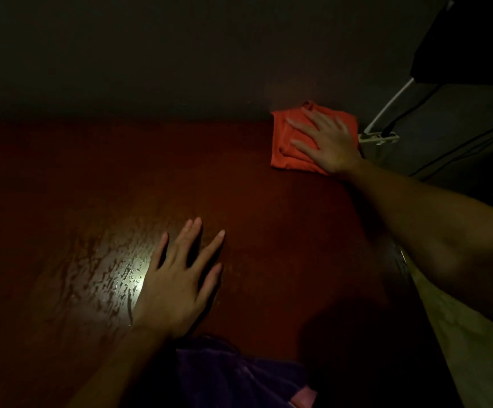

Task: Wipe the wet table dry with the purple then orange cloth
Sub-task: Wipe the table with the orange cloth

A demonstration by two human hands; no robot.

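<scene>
Right hand (326,142) lies flat, fingers straight, on the orange cloth (286,142) in the bench's (268,207) far corner. Left hand (177,278), also flat, rests beside wet streaks (106,278), purple cloth (227,375) just behind it. An ungripped cloth could slide off or miss them.

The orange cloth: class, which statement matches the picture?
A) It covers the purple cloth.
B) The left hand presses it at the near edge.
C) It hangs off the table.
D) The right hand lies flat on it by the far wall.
D: the right hand lies with straight fingers on the orange cloth at the table's far right corner.
</scene>
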